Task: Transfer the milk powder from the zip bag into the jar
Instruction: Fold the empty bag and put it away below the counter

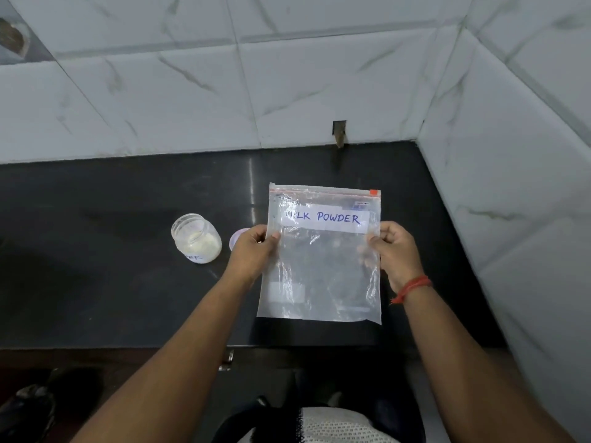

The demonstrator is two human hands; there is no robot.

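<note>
A clear zip bag with a white label reading "MILK POWDER" and a red zip strip along its top hangs flat above the black counter. It looks see-through, and I see no powder heap in it. My left hand pinches its left edge and my right hand pinches its right edge, thumbs in front. To the left stands a small open jar holding white powder, with a label at its base. Its pale round lid lies beside it, partly hidden behind my left hand.
White marble-pattern tiled walls close the counter at the back and on the right. A small dark hole sits in the back wall at counter level. The counter's front edge runs below my forearms. A red thread is around my right wrist.
</note>
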